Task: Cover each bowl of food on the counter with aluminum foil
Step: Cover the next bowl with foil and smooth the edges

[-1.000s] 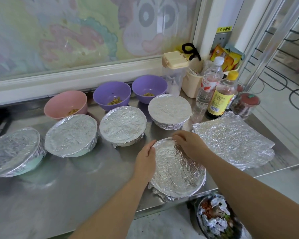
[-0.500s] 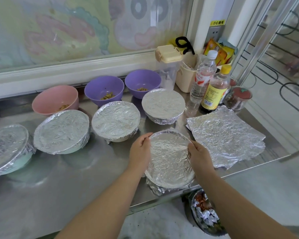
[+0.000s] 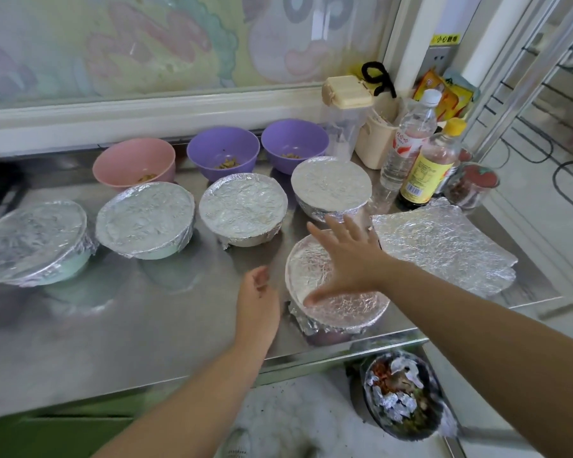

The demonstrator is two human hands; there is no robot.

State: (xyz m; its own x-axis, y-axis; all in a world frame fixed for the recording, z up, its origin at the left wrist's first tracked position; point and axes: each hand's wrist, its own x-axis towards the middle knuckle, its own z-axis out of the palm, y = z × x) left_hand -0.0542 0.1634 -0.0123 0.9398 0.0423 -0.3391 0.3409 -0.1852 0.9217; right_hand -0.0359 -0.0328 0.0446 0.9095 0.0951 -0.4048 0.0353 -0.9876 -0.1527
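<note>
Right hand (image 3: 346, 259) spread over foiled bowl (image 3: 344, 309); left hand (image 3: 258, 300) relaxed.

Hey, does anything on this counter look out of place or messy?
The nearest covered bowl sits very close to the front edge of the counter, and its foil bunches loose and crumpled at the lower left. Nothing looks spilled.

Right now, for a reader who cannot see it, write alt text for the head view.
A person's right hand spreads open over the nearest foil-covered bowl on a steel counter, left hand empty beside it. Four more foil-covered bowls stand behind; a pink bowl and two purple bowls at the back are uncovered.
</note>
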